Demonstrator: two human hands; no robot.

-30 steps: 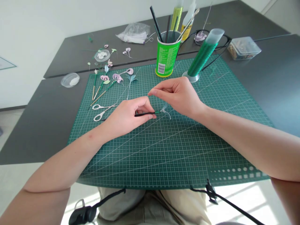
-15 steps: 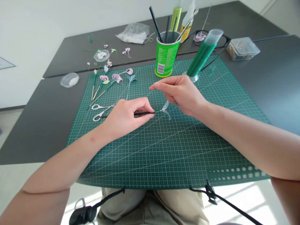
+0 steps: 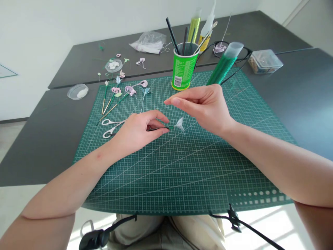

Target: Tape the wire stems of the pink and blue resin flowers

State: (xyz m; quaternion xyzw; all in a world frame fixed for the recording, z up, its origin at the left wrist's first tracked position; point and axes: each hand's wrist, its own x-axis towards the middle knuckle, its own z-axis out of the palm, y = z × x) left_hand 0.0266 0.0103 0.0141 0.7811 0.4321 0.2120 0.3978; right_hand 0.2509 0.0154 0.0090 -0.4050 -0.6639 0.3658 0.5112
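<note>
My left hand pinches a thin dark stem low over the green cutting mat. A small pale blue-white petal piece sits at the stem's right tip. My right hand hovers just above and to the right, thumb and fingers pressed together as if pinching a fine thread that I cannot make out. White-handled scissors lie on the mat just left of my left hand.
Finished pink and blue flowers on stems lie at the mat's upper left. A green cup of tools, a green thread spool, glue bottles, two clear dishes, a plastic bag and a clear box stand behind.
My right hand lifted slightly and shifted right, away from the stem. The left hand kept its grip and the petal tip turned a little. The view tilted slightly.
</note>
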